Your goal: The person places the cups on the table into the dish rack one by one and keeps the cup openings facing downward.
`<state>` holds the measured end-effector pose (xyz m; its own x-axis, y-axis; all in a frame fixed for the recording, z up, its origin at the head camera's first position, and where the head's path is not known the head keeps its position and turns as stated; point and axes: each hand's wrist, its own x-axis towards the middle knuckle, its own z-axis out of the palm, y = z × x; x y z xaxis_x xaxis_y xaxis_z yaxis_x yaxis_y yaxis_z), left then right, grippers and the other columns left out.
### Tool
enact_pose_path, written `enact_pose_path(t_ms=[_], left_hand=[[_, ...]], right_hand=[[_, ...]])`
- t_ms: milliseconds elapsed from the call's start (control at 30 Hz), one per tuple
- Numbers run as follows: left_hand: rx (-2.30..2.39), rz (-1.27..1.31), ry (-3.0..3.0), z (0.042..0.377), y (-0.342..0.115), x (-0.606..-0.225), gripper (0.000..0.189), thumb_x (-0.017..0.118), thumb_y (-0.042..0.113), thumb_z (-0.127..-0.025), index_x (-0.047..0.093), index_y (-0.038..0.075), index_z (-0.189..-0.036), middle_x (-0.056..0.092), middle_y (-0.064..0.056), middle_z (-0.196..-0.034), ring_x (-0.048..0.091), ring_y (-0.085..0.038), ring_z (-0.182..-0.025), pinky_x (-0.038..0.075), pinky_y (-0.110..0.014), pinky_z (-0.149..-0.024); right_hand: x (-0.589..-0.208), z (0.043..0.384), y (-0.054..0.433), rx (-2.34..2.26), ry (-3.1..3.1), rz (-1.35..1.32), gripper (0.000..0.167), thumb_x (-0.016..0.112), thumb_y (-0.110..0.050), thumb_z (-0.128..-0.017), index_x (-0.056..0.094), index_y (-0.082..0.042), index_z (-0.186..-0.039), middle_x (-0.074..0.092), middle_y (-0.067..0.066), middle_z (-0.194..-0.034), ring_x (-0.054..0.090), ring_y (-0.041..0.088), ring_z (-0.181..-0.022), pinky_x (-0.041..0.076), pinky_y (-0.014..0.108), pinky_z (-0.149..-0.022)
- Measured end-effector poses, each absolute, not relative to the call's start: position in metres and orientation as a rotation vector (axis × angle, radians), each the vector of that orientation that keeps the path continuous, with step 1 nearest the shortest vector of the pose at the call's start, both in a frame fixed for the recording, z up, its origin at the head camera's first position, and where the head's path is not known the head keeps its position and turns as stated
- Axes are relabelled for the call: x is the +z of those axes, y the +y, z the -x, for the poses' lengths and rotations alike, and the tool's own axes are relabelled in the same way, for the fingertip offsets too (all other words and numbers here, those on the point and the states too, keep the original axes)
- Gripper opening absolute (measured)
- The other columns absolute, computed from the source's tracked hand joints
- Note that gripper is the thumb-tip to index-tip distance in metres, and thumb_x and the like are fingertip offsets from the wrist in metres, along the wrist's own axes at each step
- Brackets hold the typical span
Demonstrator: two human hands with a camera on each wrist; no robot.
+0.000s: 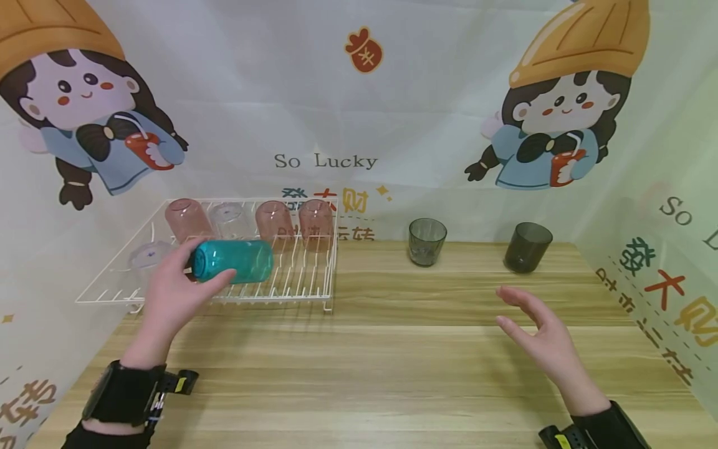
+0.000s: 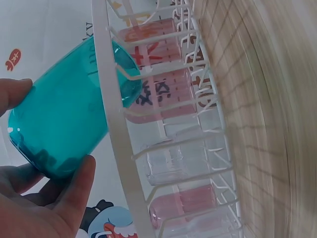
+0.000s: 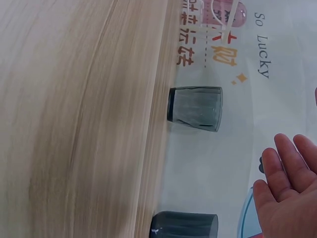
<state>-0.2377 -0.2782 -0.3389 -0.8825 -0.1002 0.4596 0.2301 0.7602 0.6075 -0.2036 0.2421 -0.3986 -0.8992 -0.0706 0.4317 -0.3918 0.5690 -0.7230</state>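
Observation:
A teal see-through cup lies sideways in my left hand, whose fingers and thumb grip it near its base end. In the head view the cup is over the front part of a white wire rack; the left wrist view shows the cup beyond the rack's front rail. My right hand holds nothing, its fingers apart and gently bent above the table. Nearest to it stands a dark grey cup, with a grey ribbed glass further left.
Upside-down pink cups and a clear cup stand along the rack's back. Another clear cup is at its left, partly behind my hand. A printed cloth hangs behind the wooden table.

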Motion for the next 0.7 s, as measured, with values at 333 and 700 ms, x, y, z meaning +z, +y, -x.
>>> enact_pose_path(t_ms=[333, 700], left_hand=[[-0.846, 0.069, -2.527, 0.241, -0.285, -0.332, 0.068, 0.072, 0.038, -0.082, 0.047, 0.004, -0.135, 0.053, -0.026, -0.124, 0.051, -0.042, -0.105, 0.051, -0.063, -0.080], [-0.744, 0.040, -2.607, 0.248, -0.296, -0.326, 0.076, 0.071, 0.040, -0.082, 0.041, 0.000, -0.140, 0.048, -0.030, -0.126, 0.045, -0.045, -0.107, 0.049, -0.065, -0.081]], right_hand=[[-0.400, 0.205, 0.247, 1.243, -2.457, -0.370, 0.046, 0.066, -0.012, -0.088, 0.053, -0.008, -0.132, 0.050, -0.029, -0.123, 0.042, -0.020, -0.112, 0.026, -0.003, -0.095], [-0.399, 0.206, 0.249, 1.210, -2.497, -0.336, 0.046, 0.065, -0.016, -0.089, 0.052, -0.006, -0.132, 0.058, -0.001, -0.129, 0.040, -0.021, -0.111, 0.026, -0.003, -0.094]])
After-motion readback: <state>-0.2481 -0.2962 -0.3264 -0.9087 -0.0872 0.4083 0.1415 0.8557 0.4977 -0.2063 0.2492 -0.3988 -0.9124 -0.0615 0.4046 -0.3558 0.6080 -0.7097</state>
